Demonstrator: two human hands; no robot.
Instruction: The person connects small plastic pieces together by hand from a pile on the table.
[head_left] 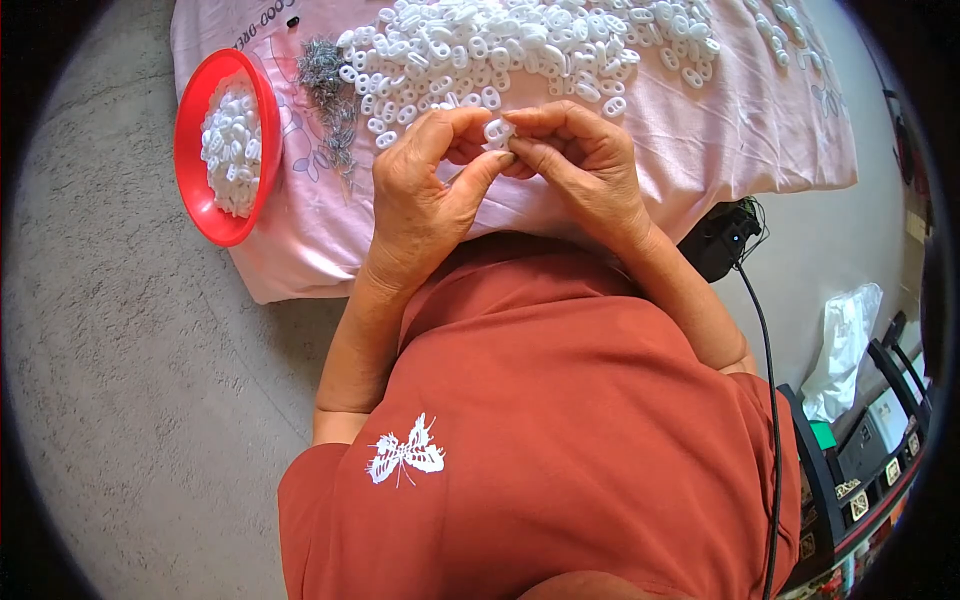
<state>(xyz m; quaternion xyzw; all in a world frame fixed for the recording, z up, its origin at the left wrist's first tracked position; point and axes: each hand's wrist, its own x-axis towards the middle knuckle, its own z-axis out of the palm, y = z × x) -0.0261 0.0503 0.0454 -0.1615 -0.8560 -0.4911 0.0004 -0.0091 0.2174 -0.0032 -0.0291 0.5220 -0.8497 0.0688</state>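
Between the fingertips of both hands is a small white plastic piece with two holes [497, 130], held just above the near edge of the cloth-covered table. My left hand [425, 195] pinches it with thumb and forefinger. From the other side my right hand [592, 178] is closed on the same piece, its thumb and forefinger meeting there. Whether a second, smaller part sits in the fingers cannot be made out. Just beyond my hands spreads a large heap of similar white two-hole pieces [480, 50].
A red bowl [188, 180] of white pieces stands at the table's left edge. Beside it lies a pile of thin grey metal bits [322, 68]. The pink printed cloth [700, 150] covers the table. A black cable [765, 370] runs down on the right, near a white plastic bag [840, 350].
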